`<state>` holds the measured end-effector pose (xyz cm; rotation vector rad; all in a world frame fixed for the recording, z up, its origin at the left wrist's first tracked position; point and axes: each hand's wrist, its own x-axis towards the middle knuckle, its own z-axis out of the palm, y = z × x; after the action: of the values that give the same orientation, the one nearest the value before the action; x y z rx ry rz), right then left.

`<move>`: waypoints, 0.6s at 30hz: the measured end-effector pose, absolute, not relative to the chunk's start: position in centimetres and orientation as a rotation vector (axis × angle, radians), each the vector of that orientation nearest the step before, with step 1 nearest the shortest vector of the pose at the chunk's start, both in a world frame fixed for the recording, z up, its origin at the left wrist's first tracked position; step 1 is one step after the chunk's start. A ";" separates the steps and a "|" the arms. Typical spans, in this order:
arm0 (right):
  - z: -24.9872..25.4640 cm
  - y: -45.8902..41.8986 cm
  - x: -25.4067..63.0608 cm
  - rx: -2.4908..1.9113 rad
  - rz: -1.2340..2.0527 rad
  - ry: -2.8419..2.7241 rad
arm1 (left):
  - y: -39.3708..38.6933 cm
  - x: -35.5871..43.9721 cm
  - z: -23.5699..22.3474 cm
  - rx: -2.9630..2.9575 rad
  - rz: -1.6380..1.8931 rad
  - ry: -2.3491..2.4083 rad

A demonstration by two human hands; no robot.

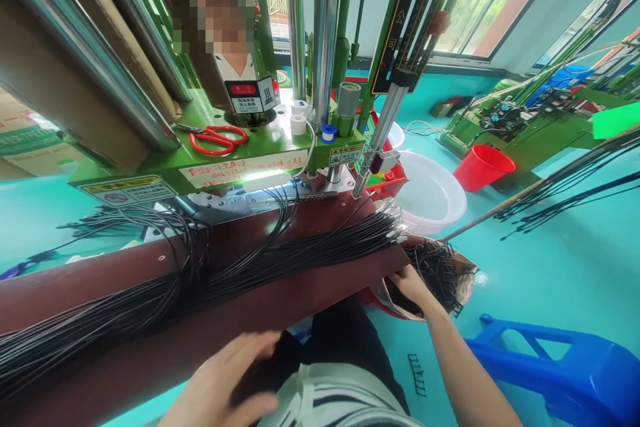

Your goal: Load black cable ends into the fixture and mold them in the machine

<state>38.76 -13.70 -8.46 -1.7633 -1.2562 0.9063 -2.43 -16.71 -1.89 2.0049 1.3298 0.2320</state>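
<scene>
My left hand (227,380) hovers in front of the brown worktable (320,287), slightly blurred, with thumb and fingers apart and nothing in it. My right hand (413,286) reaches down beside the table's right corner, into a lined container (467,267) filled with black plastic pieces (435,267). Its fingers are hidden there, so I cannot tell what they hold. A long bundle of black cables (260,274) lies along the tabletop, its light-coloured ends (395,217) at the right edge. Several cables loop up to the metal mould (235,204) of the green machine.
Red-handled scissors (219,140) lie on the green machine (275,144). Beyond the table's right end stand a white tub (430,190) and a red bucket (484,167). A blue stool (565,367) is at lower right. A black runner piece (417,375) lies on the floor.
</scene>
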 end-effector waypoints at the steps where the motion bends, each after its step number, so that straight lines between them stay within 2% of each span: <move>1: -8.2 -13.5 39.0 -1.739 0.864 -1.227 | -15.3 0.1 -0.9 2.161 0.292 1.266; 4: -7.2 -13.1 39.9 -1.609 0.753 -0.995 | -10.9 6.2 1.2 2.559 0.425 1.286; 9: -4.0 -14.2 40.8 -1.290 0.819 -0.586 | -6.4 10.1 2.3 2.853 0.153 1.408; 14: -1.1 -15.3 39.7 -1.137 0.938 -0.519 | -3.7 10.0 3.4 2.755 -0.069 1.181; 18: 0.1 -15.1 38.1 -1.073 1.032 -0.533 | -2.3 9.6 4.0 2.590 -0.002 1.189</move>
<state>38.07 -15.15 0.12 -1.0727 -0.5332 1.0321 9.59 -2.32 3.99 2.5905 1.1888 -0.0020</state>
